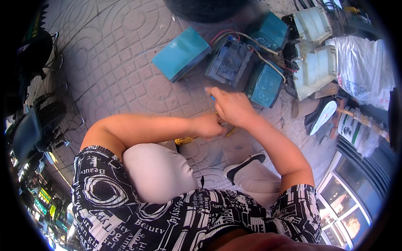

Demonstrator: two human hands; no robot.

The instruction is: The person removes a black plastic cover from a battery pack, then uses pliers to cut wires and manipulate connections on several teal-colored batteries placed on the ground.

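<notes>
My left hand [210, 125] is closed low over the paving, close against my right hand. Its fingers are partly hidden, and I cannot make out what they grip. My right hand [230, 107] is closed just above it, with a small blue piece [212, 98] showing at its fingers; its kind is unclear. Yellow bits show beside and below my hands, among them a yellow object [184, 140] on the ground by my knee. Beyond my hands lie a teal-topped battery [181, 54], a dark grey battery [230, 62] and another teal battery [266, 85].
Wires [251, 39] run across the batteries. A further teal battery [270, 32] lies behind them. Pale open battery cases [316, 67] and a white plastic bag [362, 69] are at the right. A black tyre [205, 8] is at the far edge; parked scooters [29, 129] line the left.
</notes>
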